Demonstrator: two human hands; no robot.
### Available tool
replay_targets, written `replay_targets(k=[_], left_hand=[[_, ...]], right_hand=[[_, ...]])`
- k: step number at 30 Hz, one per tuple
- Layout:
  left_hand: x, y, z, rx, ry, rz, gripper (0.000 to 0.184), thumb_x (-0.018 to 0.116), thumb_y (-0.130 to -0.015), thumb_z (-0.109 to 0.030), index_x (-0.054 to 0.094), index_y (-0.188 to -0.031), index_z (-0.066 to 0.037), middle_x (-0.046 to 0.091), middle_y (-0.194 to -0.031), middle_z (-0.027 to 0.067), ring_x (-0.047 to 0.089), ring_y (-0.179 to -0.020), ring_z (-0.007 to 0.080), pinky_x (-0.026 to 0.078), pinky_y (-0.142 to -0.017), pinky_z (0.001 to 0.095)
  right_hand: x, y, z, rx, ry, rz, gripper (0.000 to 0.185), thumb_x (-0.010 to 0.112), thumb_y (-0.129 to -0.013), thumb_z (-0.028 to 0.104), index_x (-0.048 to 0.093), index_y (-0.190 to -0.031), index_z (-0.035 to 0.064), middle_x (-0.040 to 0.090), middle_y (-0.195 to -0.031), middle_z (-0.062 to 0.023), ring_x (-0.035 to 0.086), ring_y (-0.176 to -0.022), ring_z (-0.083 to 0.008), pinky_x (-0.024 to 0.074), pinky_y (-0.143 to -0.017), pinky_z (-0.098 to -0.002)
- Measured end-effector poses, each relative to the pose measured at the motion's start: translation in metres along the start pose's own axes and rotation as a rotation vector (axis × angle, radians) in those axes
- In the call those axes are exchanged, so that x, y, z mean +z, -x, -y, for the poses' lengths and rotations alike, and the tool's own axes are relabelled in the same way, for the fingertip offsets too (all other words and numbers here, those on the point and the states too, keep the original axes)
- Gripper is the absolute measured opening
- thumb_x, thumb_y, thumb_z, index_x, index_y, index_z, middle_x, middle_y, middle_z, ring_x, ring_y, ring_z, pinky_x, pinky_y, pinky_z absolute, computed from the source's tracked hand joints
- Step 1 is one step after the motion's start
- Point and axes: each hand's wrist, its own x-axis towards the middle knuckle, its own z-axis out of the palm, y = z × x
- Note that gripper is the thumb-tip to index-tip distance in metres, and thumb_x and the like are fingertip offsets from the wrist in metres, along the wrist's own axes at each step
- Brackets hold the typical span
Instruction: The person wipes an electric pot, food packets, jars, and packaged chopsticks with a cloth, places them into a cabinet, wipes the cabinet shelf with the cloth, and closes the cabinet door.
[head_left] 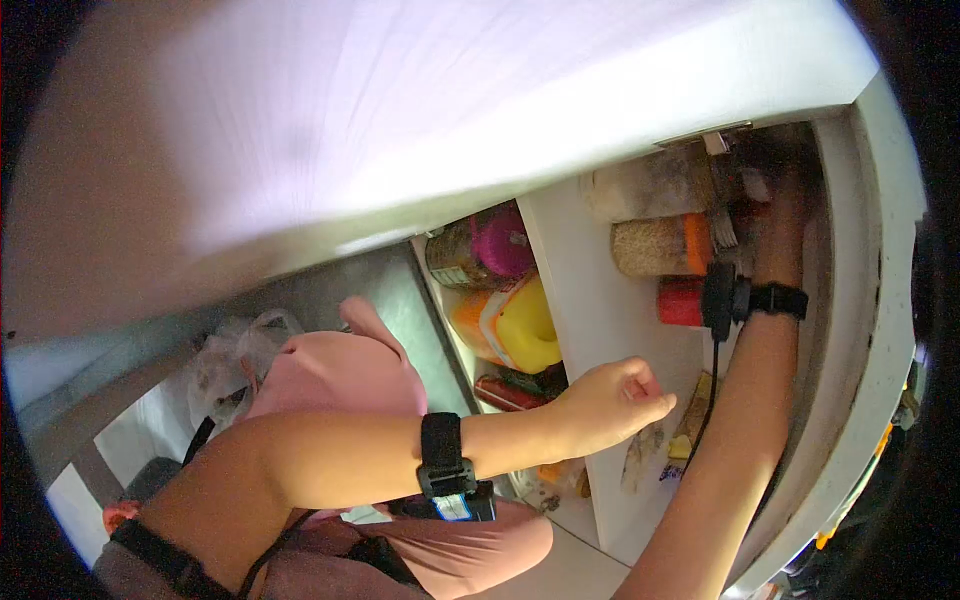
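My left hand (615, 400) hangs in front of the cabinet opening, its fingers curled in and the thumb close by them. Nothing shows between its fingers. My right arm reaches deep into the cabinet, where my right hand (785, 190) is in dark shadow and its fingers cannot be made out. Near it stand a jar of pale grain with an orange lid (697, 243) and a clear container (650, 185). A red object (681, 301) sits beside the right wrist, partly behind the black device (718, 300) strapped there.
A white door panel (400, 120) spans the top of the view. Past a white divider (560, 260) are a yellow-and-orange jug (515, 325), a purple-topped container (502, 245) and a dark red item (508, 393). Small packets (685, 445) lie on the shelf. Plastic bags (235, 360) are at left.
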Motion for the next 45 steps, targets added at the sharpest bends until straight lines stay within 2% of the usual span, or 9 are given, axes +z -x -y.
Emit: replay_targets(k=[4,7,9,31,39,40,42,44,45], left_hand=[[0.008,0.003,-0.005,0.118,-0.104,-0.077,0.034,0.061,-0.084,-0.033,0.057,-0.089,0.000,0.060,-0.078,0.0070,0.055,-0.072,0.0151,0.046,-0.067,0.0289],[0.006,0.004,-0.013,-0.071,-0.047,-0.068,0.032,0.061,-0.083,-0.030,0.058,-0.090,0.000,0.061,-0.079,0.0072,0.056,-0.073,0.0145,0.046,-0.067,0.0283],[0.003,0.003,-0.009,0.006,-0.043,-0.027,0.026,0.059,-0.085,-0.027,0.058,-0.098,-0.004,0.059,-0.085,0.0019,0.053,-0.077,0.0084,0.045,-0.062,0.0239],[0.008,0.010,-0.003,0.026,-0.058,0.042,0.020,0.063,-0.083,-0.021,0.057,-0.093,-0.005,0.059,-0.083,0.0016,0.054,-0.075,0.0094,0.045,-0.067,0.0247],[0.014,0.001,0.020,0.081,-0.177,-0.028,0.028,0.056,-0.079,-0.025,0.057,-0.082,0.003,0.060,-0.078,0.0169,0.058,-0.071,0.0256,0.046,-0.066,0.0366],[0.014,0.000,0.022,0.074,-0.175,0.001,0.028,0.056,-0.079,-0.025,0.057,-0.082,0.003,0.060,-0.078,0.0169,0.058,-0.071,0.0256,0.046,-0.066,0.0366],[0.012,-0.002,0.030,0.092,-0.348,0.050,0.023,0.057,-0.086,-0.022,0.060,-0.080,0.000,0.063,-0.075,0.0081,0.056,-0.069,0.0109,0.045,-0.064,0.0281],[0.014,0.003,0.031,0.044,-0.381,0.132,0.021,0.056,-0.086,-0.020,0.060,-0.082,0.000,0.063,-0.071,0.0074,0.056,-0.066,0.0119,0.045,-0.062,0.0296],[0.016,0.006,0.027,-0.003,-0.370,0.129,0.021,0.055,-0.082,-0.020,0.060,-0.080,0.001,0.062,-0.076,0.0130,0.058,-0.071,0.0190,0.045,-0.065,0.0330]], right_hand=[[-0.009,-0.010,0.000,-0.101,0.101,0.221,0.051,0.059,-0.085,0.017,0.040,-0.131,0.0041,0.046,-0.127,-0.0104,0.046,-0.114,-0.0230,0.0397,-0.092,-0.0387],[-0.008,-0.010,0.001,-0.137,0.173,0.302,0.049,0.058,-0.086,0.018,0.041,-0.130,0.0043,0.047,-0.126,-0.0101,0.047,-0.112,-0.0224,0.0400,-0.092,-0.0377],[-0.008,-0.012,0.004,-0.151,0.207,0.331,0.048,0.058,-0.086,0.019,0.042,-0.129,0.0044,0.048,-0.125,-0.0099,0.047,-0.111,-0.0220,0.0402,-0.091,-0.0370],[-0.007,0.008,-0.014,-0.200,0.416,0.604,0.041,0.052,-0.089,0.026,0.049,-0.124,0.0058,0.054,-0.112,-0.0071,0.051,-0.099,-0.0171,0.0421,-0.083,-0.0292],[-0.021,0.004,-0.043,-0.162,0.325,0.409,0.039,0.059,-0.087,0.033,0.057,-0.116,0.0078,0.058,-0.097,-0.0016,0.051,-0.080,-0.0094,0.0418,-0.068,-0.0255],[-0.030,0.011,-0.055,-0.160,0.280,0.324,0.039,0.060,-0.087,0.034,0.058,-0.115,0.0081,0.059,-0.095,-0.0009,0.050,-0.078,-0.0084,0.0417,-0.067,-0.0251],[-0.056,0.053,-0.075,-0.128,0.165,0.196,0.039,0.062,-0.086,0.036,0.060,-0.114,0.0086,0.060,-0.091,0.0004,0.050,-0.073,-0.0065,0.0416,-0.063,-0.0241],[-0.075,0.144,-0.034,0.132,0.173,0.225,0.043,0.053,-0.090,0.041,0.058,-0.112,0.0042,0.063,-0.099,-0.0105,0.058,-0.090,-0.0203,0.0466,-0.080,-0.0318],[-0.087,0.184,-0.026,0.191,0.154,0.275,0.038,0.055,-0.089,0.036,0.060,-0.107,0.0036,0.064,-0.094,-0.0065,0.058,-0.087,-0.0173,0.0467,-0.079,-0.0315]])
